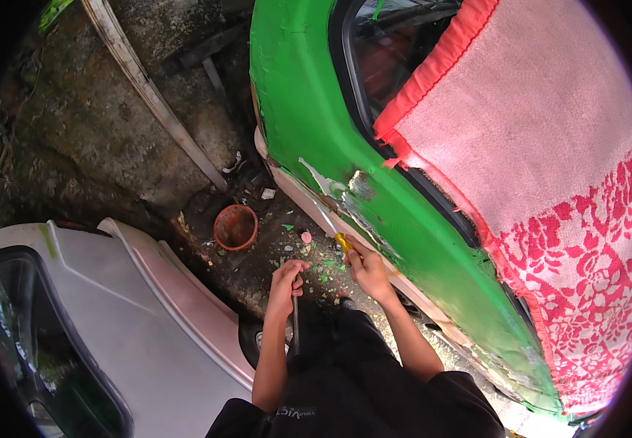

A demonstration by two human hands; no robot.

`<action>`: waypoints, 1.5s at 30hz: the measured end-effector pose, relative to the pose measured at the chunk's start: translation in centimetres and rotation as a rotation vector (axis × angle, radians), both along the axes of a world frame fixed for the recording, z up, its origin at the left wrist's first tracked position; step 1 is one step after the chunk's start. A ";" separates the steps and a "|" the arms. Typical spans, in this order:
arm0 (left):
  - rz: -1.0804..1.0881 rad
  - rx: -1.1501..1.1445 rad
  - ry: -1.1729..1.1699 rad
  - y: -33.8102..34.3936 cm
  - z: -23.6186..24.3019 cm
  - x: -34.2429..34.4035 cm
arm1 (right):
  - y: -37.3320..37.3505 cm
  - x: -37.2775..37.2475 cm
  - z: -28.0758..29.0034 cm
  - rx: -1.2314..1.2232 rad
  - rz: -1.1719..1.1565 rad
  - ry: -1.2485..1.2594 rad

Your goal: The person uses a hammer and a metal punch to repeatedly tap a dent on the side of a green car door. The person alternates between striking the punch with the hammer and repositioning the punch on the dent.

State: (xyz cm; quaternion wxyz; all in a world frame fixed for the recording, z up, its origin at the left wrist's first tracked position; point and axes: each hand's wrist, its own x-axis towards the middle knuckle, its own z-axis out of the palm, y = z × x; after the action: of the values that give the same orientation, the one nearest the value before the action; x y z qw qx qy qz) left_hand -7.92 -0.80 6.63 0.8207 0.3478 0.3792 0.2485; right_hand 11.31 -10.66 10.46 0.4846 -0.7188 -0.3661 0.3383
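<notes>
My right hand is closed around the yellow handle of a screwdriver. Its thin metal shaft points up and left, along the lower edge of a green car body. Near the shaft the green paint is broken, and a torn, peeling patch shows pale and bare material. To the left, my left hand is curled around a dark rod that hangs down toward my black clothing. The rod's upper end is hidden by the fingers, so I cannot tell what tool it belongs to.
Chips of green and pale paint litter the ground beside a brown pot. A silver-grey car stands close on the left. A pink patterned towel covers the green car's top. A long pale strip lies at upper left.
</notes>
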 end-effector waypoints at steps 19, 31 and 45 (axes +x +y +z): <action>0.072 -0.026 -0.198 -3.2 2.2 5.3 | -2.5 -4.6 -2.6 0.039 0.152 0.641; 0.042 0.186 0.145 -3.0 4.7 0.6 | -4.6 -0.5 -6.4 -0.076 0.133 0.663; -0.054 -0.076 -0.099 -2.8 2.2 9.5 | -9.0 2.4 -1.6 0.179 0.060 0.558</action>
State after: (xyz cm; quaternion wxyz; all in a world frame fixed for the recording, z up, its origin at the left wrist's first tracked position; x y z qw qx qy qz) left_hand 1.55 -3.63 8.80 0.8575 0.3137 0.3376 0.2287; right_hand 13.75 -19.66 8.84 0.6180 -0.5411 -0.2681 0.5034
